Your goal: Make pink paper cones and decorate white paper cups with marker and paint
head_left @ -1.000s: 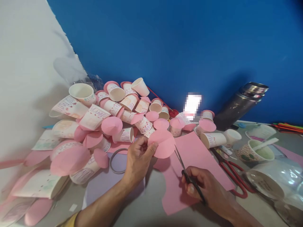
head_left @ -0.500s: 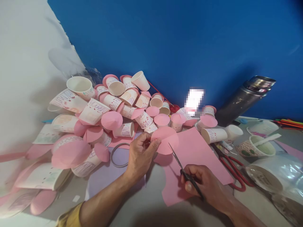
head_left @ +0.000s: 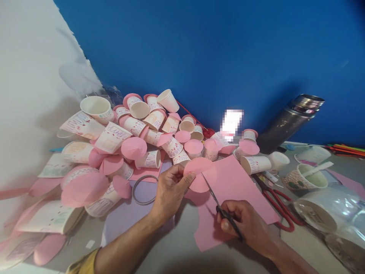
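Note:
Between thumb and fingers, my left hand pinches the left edge of a pink paper circle. My right hand grips black-handled scissors, their blades pointing up and left, with the tips at the circle's middle. Below the circle lies a larger pink paper sheet with a curved piece cut out of its left side. A grey ring rests on lilac paper just left of my left hand.
Many decorated paper cups with pink paper pieces are heaped at the left and back. Red-handled scissors, a dark metal flask, a cup with a white stick and clear plastic wrapping are on the right. A blue wall stands behind.
The pink circle and both hands have shifted only slightly, with the scissor tips still at the circle's middle. The whole view has moved a little.

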Motion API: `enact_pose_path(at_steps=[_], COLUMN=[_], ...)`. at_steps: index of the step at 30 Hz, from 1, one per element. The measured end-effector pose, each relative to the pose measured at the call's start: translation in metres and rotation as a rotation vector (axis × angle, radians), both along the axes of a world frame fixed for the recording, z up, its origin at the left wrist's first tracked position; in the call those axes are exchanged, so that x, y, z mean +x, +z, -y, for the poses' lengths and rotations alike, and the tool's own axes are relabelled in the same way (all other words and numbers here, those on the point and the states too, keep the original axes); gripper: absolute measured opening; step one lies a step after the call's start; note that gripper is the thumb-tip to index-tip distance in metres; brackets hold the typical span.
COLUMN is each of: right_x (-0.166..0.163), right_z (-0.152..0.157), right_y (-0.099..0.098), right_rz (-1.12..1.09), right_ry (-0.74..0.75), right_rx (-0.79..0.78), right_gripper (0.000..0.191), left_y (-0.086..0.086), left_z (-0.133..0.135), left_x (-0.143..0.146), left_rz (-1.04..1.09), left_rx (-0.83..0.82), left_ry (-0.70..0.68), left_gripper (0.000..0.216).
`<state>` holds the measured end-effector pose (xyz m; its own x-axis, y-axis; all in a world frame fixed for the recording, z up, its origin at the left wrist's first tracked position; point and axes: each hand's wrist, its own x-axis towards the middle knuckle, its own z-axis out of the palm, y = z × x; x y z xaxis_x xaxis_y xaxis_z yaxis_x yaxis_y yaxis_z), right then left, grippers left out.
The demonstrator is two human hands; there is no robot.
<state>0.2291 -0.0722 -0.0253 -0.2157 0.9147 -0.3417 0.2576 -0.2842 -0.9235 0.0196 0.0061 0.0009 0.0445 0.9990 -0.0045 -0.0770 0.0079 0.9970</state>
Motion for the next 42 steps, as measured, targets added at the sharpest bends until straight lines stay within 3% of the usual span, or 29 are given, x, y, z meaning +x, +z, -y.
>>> enact_pose_path(at_steps=[28, 36, 42], right_x=[-0.0050, -0.0030, -0.0056], right_z=[-0.0013, 0.0002, -0.0004], right_y=[0.0009, 0.0002, 0.0043], right_rz=[-0.087, -0.022, -0.036], right_ry=[-0.076, -0.063, -0.073], right_rx=[-0.116, -0.092, -0.119], right_gripper=[0.051, 0.047, 0.051], left_y=[-0.0003, 0.0030, 0.0053], left_z=[-0.0005, 0.0018, 0.0033], left_x=[-0.0025, -0.0024, -0.0031], left_rz=[0.053, 0.160, 0.111], left_rx=[-0.062, -0.171, -0.126], left_ry=[-0.012, -0.129, -0.139], left_gripper=[0.040, 0.038, 0.037])
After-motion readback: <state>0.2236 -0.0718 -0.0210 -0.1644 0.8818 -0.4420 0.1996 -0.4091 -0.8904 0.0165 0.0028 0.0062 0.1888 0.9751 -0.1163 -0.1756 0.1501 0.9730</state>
